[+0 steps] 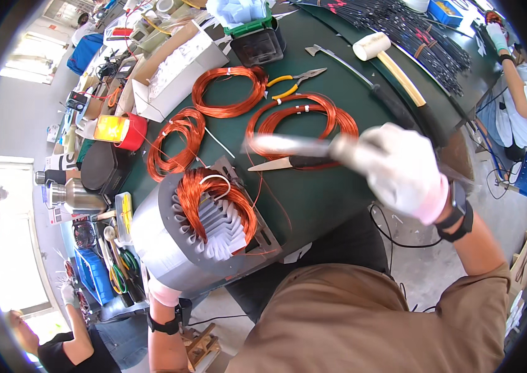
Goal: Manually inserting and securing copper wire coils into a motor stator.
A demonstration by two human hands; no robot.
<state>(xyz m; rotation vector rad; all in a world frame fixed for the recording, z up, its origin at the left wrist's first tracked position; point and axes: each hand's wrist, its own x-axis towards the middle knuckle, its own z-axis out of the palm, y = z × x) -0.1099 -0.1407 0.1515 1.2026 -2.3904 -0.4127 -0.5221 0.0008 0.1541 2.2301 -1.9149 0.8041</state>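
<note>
In my gloved right hand (pixel 400 168) is a motion-blurred tool (pixel 294 147) with a pale, flat blade, raised over the table; its exact kind is unclear. The hand is closed round its handle. My left hand (pixel 164 293) is against the near left side of a grey motor stator (pixel 164 248), its fingers hidden behind the housing. Copper windings (pixel 192 205) loop out of the stator's bore, and white slot liners (pixel 220 239) stick out along its slots. Beneath the raised tool lie a pointed pale blade (pixel 271 165) with a dark handle and a copper wire coil (pixel 338 121).
More copper coils (pixel 229 93) lie on the green table (pixel 313 205). Beyond are yellow-handled pliers (pixel 294 82), a white mallet (pixel 372 46), a hatchet-like tool (pixel 338 61) and dark cables (pixel 394 31). A white box (pixel 182 71) stands left. Other people work at both sides.
</note>
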